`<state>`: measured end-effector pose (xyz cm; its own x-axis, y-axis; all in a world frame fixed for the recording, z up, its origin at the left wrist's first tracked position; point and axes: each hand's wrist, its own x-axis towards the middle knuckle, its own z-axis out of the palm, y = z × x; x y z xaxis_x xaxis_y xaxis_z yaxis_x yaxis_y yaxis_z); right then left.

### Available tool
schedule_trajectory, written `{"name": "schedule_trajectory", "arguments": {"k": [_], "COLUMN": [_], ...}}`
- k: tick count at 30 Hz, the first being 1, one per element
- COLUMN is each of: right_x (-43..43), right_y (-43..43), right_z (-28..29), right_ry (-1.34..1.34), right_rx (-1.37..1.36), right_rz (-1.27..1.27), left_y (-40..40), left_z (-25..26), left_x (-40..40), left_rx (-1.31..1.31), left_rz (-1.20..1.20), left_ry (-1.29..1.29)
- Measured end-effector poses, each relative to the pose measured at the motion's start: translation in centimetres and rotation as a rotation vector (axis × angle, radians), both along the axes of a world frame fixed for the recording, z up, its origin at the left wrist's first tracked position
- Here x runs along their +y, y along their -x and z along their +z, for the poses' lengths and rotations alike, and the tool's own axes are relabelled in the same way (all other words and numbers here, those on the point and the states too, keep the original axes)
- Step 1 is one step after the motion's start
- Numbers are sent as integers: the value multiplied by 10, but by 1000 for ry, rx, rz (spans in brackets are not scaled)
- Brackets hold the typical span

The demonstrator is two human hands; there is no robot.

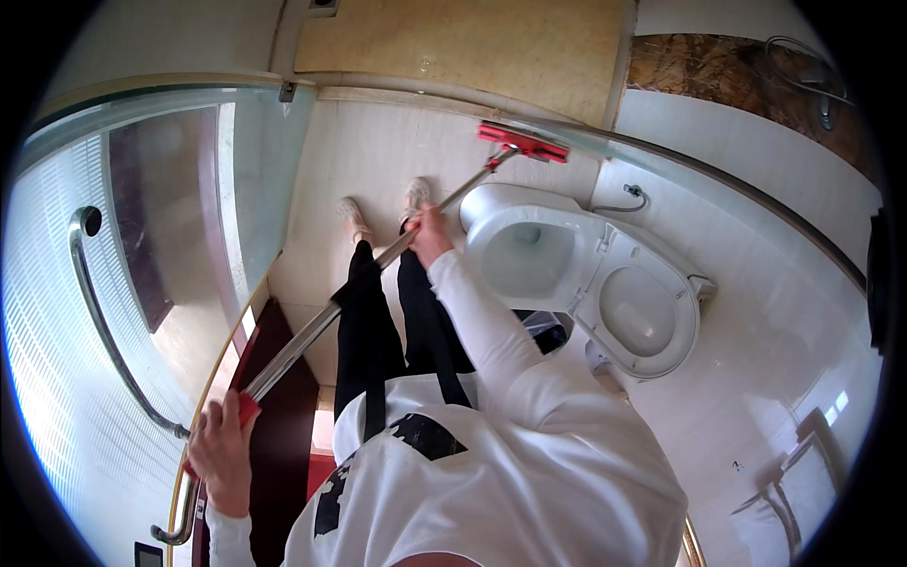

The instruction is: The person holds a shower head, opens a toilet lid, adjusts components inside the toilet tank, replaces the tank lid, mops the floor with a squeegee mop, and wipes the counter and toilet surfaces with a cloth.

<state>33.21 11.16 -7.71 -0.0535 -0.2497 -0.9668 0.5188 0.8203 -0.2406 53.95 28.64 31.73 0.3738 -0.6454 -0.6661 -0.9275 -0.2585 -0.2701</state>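
Note:
A long-handled mop [297,347] with a metal pole and a narrow red head crosses the view diagonally. My left hand [221,453] is closed around the red grip at the pole's end, lower left. Further along the pole, my right hand [429,234] grips the metal shaft above my feet. The red mop head [523,142] rests by the floor's far edge, close to the base of a glass panel and beyond the toilet. Whatever pad or strip is under the head is mostly hidden.
A white toilet [528,259] with its lid and seat [645,319] raised stands at right. A glass door with a curved metal handle [106,333] is at left, beside a dark red door [273,425]. A dark bin [549,333] sits beside the toilet; a metal rail [737,188] runs along the upper right.

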Motion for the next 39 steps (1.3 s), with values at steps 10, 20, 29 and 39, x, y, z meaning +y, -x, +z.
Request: {"name": "schedule_trajectory", "arguments": {"k": [10, 20, 29, 39], "right_x": [-16, 55, -14, -27], "right_y": [57, -75, 52, 63], "right_z": [-15, 42, -37, 0], "right_ry": [-117, -247, 55, -126], "right_rx": [-112, -166, 27, 67], "right_rz": [-151, -177, -47, -112], "left_y": [2, -69, -27, -21], "left_z": [-44, 48, -77, -53], "left_x": [10, 57, -27, -16], "left_rx": [50, -167, 195, 194], "left_rz": [-33, -55, 29, 50], "left_ry": [174, 48, 172, 134]}}
